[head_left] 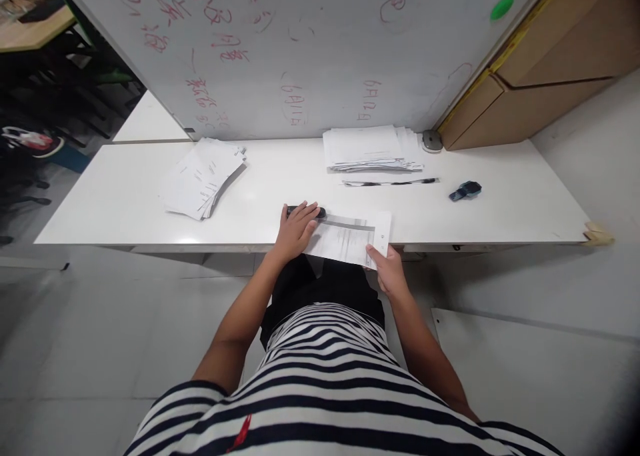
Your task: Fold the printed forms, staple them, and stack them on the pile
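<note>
My left hand point(297, 231) is over a black stapler point(320, 212) at the front part of the desk, its fingers resting across the top. Much of the stapler is hidden under that hand. Printed sheets of paper point(345, 235) lie against the stapler and stick out past the desk's front edge. My right hand point(389, 268) pinches their near right corner, thumb on top and fingers beneath. Whether the sheets' left corner sits inside the stapler's jaws is hidden by my left hand.
A fanned pile of papers point(197, 179) lies at left on the white desk point(280, 169). Farther back are a thicker paper stack point(367, 148), a thin dark-and-clear strip point(390, 183), a blue-black object point(465, 190) and a grey device point(432, 141). A whiteboard point(320, 56) and cardboard boxes point(480, 113) border the back.
</note>
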Tool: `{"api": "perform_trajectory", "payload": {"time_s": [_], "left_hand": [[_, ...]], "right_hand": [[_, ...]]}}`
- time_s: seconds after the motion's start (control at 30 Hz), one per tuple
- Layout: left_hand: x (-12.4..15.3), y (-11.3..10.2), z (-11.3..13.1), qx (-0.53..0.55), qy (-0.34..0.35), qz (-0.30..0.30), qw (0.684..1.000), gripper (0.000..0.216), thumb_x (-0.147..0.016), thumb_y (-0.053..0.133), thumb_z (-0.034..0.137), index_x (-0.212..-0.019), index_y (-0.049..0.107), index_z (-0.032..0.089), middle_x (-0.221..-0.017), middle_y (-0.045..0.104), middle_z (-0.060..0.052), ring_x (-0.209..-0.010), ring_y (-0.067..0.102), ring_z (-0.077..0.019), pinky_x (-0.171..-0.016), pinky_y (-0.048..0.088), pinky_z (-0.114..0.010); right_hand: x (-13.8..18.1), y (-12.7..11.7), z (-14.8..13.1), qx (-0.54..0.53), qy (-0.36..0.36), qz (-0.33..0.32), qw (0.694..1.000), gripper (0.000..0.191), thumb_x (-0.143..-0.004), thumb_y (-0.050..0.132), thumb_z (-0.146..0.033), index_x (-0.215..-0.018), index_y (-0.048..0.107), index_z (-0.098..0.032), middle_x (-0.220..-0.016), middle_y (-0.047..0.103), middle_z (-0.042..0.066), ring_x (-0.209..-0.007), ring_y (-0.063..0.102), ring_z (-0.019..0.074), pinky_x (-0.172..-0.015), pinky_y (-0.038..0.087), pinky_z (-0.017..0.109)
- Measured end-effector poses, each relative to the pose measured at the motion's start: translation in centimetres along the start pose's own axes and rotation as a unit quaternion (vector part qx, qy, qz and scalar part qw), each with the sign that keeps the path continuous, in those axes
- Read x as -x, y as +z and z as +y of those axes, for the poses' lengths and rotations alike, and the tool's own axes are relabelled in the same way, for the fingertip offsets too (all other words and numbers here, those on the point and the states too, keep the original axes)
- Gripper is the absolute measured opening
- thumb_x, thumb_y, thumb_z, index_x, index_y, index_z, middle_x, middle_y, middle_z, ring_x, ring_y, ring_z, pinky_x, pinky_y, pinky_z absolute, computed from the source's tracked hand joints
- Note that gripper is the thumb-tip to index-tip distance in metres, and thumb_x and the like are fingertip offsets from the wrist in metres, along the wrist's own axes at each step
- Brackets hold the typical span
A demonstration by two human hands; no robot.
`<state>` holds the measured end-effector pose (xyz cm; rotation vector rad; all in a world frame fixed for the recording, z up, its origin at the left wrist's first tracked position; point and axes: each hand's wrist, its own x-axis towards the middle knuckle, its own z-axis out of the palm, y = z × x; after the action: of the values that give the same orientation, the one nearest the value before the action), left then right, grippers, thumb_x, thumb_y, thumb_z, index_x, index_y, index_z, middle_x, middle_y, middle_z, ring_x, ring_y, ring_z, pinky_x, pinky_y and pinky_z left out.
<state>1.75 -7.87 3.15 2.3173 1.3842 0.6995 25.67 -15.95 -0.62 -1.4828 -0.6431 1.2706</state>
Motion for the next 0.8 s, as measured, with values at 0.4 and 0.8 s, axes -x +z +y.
{"api": "perform_trajectory", "payload": {"time_s": [0.4,0.8], "left_hand": [[-0.7,-0.2,-1.1,0.018,0.02,-0.012,1.0,0.041,-0.098,0.03,0.034,-0.13,0.056,0.03,-0.136,0.056,0.0,-0.135,0.04,-0.0209,-0.119,0.003,-0.051],[-2.1,0.5,-2.8,-0.049,0.025,-0.001,0.998,0.041,-0.089,0.054,0.034,-0.129,0.053,0.024,-0.124,0.06,-0.009,-0.118,0.052,-0.0251,-0.114,0.02,-0.049]], "right_hand": [[0.0,-0.1,0.5,-0.001,0.009,0.009,1.0,0.046,-0.067,0.076,-0.046,-0.1,0.067,-0.016,-0.086,0.071,0.004,-0.062,0.06,0.017,-0.046,0.048,0.027],[1.5,-0.5,1.2,-0.021,0.001,-0.029,0.999,0.046,-0.07,0.074,-0.048,-0.101,0.069,-0.014,-0.086,0.072,0.005,-0.062,0.062,0.0177,-0.05,0.049,0.028]]}}
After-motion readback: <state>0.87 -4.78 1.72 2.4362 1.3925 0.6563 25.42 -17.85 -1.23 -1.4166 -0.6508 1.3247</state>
